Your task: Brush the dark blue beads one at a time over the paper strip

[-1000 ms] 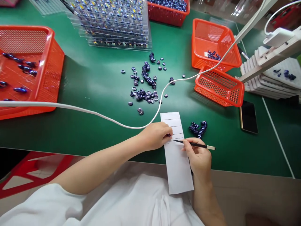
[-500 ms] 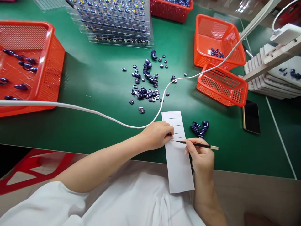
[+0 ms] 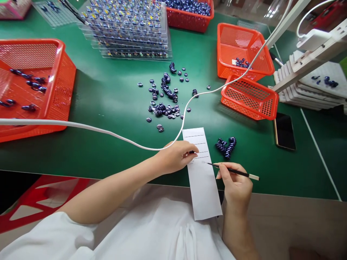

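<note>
My left hand point(image 3: 177, 156) is closed in a pinch over the paper's left edge. A small dark shiny piece point(image 3: 192, 152), which looks like one of the dark blue beads, shows between its fingers. My right hand point(image 3: 236, 182) grips a thin black brush point(image 3: 235, 170) with a pale end, held like a pen. The brush's fine tip is just above or on the white paper strip point(image 3: 204, 195); contact is unclear. Dark lines cross the strip's upper part, and its lower end overhangs the table edge. A V-shaped cluster of dark blue beads point(image 3: 226, 147) lies right of the paper.
Loose dark beads point(image 3: 164, 109) are scattered beyond my hands. A white cable point(image 3: 121, 135) crosses the table and passes by my left hand. Orange baskets point(image 3: 61, 79) stand left, with others right and behind. Stacked clear trays point(image 3: 130, 54) are at the back; a phone point(image 3: 284, 130) lies right.
My right hand has drawn the brush slightly right and down, away from my left hand. The left fingers have loosened and extended a little, with the dark piece still between them. The view has shifted slightly.
</note>
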`<move>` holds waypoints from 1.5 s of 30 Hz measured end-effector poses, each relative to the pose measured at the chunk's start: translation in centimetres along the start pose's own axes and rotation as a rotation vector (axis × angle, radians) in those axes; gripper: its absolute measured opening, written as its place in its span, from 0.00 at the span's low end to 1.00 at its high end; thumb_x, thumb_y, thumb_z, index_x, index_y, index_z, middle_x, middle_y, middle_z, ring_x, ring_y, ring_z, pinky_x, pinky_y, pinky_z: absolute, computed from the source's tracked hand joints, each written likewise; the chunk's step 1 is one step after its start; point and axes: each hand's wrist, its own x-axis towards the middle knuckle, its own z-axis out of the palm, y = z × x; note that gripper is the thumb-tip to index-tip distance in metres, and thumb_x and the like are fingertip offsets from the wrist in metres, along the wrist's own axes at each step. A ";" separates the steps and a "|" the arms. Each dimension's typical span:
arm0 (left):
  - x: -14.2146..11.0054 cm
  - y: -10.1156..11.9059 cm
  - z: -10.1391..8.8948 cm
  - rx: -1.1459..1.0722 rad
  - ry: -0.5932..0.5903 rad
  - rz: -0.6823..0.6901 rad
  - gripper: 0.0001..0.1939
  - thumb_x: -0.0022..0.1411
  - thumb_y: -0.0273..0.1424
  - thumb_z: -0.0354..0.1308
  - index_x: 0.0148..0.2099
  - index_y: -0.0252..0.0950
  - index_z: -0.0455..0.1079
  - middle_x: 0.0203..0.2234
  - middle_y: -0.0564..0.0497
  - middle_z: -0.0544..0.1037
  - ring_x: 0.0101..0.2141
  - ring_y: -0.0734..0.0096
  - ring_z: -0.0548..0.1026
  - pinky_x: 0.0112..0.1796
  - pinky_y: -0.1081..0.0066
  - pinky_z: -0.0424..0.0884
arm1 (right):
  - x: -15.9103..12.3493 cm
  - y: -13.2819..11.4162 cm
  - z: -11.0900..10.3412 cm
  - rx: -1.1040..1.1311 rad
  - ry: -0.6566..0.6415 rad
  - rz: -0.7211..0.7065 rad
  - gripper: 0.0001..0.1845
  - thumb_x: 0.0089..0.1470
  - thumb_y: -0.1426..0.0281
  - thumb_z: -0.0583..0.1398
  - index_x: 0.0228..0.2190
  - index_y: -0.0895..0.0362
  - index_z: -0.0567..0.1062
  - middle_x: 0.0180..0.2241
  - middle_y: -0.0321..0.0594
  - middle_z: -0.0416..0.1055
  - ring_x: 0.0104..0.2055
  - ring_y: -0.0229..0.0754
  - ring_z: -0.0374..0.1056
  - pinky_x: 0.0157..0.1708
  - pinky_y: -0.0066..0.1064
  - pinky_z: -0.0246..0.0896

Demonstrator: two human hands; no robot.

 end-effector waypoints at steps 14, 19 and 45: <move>-1.3 0.4 1.4 0.466 -0.240 0.337 0.14 0.67 0.25 0.54 0.53 0.37 0.74 0.29 0.47 0.73 0.29 0.65 0.69 0.30 0.67 0.66 | 0.2 0.9 -0.3 -0.142 -0.072 -0.023 0.12 0.57 0.58 0.65 0.34 0.55 0.79 0.23 0.34 0.74 0.25 0.37 0.71 0.26 0.27 0.67; -1.2 0.4 1.7 0.502 -0.244 0.344 0.15 0.67 0.26 0.53 0.53 0.37 0.75 0.29 0.46 0.74 0.29 0.63 0.69 0.28 0.66 0.65 | 0.0 1.0 -0.3 -0.144 -0.087 -0.042 0.11 0.58 0.60 0.65 0.35 0.54 0.80 0.26 0.35 0.75 0.25 0.36 0.71 0.27 0.28 0.68; 1.2 2.6 0.3 -0.383 -0.162 -0.254 0.16 0.65 0.31 0.59 0.53 0.33 0.76 0.30 0.51 0.79 0.30 0.73 0.73 0.33 0.74 0.69 | 0.9 0.9 0.7 0.444 0.215 -0.068 0.07 0.53 0.67 0.69 0.31 0.57 0.77 0.31 0.40 0.80 0.20 0.33 0.68 0.22 0.28 0.65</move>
